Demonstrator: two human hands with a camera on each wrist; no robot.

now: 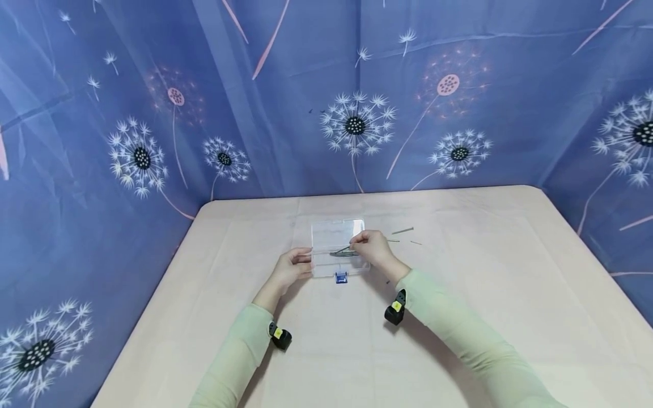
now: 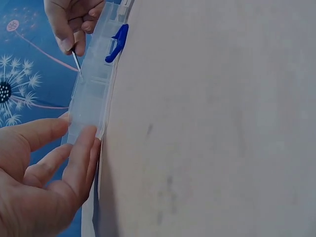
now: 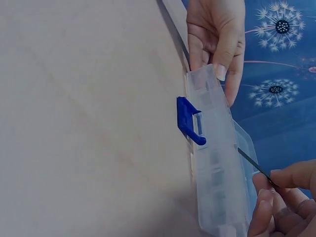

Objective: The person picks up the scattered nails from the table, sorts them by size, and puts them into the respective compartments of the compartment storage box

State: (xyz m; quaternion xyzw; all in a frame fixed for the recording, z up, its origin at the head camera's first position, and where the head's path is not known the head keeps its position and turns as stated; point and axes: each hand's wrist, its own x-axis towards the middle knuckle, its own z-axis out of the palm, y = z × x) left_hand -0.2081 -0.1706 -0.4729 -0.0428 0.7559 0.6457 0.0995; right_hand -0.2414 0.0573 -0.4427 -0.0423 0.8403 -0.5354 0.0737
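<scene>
Head view: a blue curtain [image 1: 285, 113] printed with dandelions encloses the far side and both flanks of the work area. Inside it stands the pale tabletop [image 1: 449, 238]. Two pale green sleeves [image 1: 459, 328] extend over it from the near edge, each with a small black wrist camera [image 1: 394, 314] strapped at the cuff.

Next in size, I see the clear plastic box [image 1: 323, 266], located near the middle of the tabletop. Its lid [image 1: 334, 233] is open and extends on the curtain side.

Left hand [image 1: 291, 268]: grip closed on the left end of the box, thumb on the near side, fingers on the far side. Right hand [image 1: 374, 248]: raised at the right part of the box, grip pinching a slender dark metal piece [image 3: 255, 165] between thumb and fingertips. I read the free end of this piece as directed at the box.

A blue latch [image 1: 341, 277] hangs on the near wall of the box. Dark metal [image 1: 343, 254] shows inside, below the right fingertips; I cannot tell the count.

Smallest parts, right of the box: one metal rod [image 1: 402, 230] lies on the tabletop, and a short thin pin [image 1: 416, 243] lies nearer.
</scene>
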